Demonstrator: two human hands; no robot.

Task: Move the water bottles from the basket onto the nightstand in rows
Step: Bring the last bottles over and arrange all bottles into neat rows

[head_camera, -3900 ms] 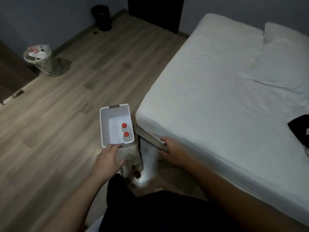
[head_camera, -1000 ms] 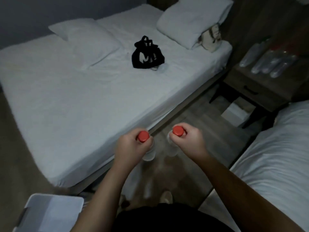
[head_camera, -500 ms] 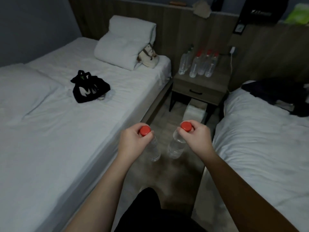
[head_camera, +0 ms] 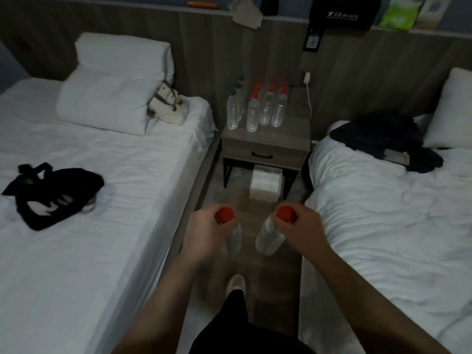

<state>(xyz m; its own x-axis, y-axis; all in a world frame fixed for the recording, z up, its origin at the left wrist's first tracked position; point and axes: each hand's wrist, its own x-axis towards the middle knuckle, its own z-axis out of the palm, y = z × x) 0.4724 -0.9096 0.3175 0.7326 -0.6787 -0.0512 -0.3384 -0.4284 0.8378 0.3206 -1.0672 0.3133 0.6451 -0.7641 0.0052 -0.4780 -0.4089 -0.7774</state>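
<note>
Gripping one bottle by its red cap in each hand, left hand (head_camera: 204, 232) and right hand (head_camera: 300, 229), I'd plant both upright just in front of the bottles standing on the nightstand (head_camera: 265, 139), keeping rows straight.

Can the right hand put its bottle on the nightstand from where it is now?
Probably not yet: the right hand holds its bottle well short of the nightstand. Nothing blocks the way ahead.

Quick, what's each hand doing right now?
Left hand: closed round the neck of a red-capped water bottle.
Right hand: closed round the neck of a second red-capped water bottle.
</note>
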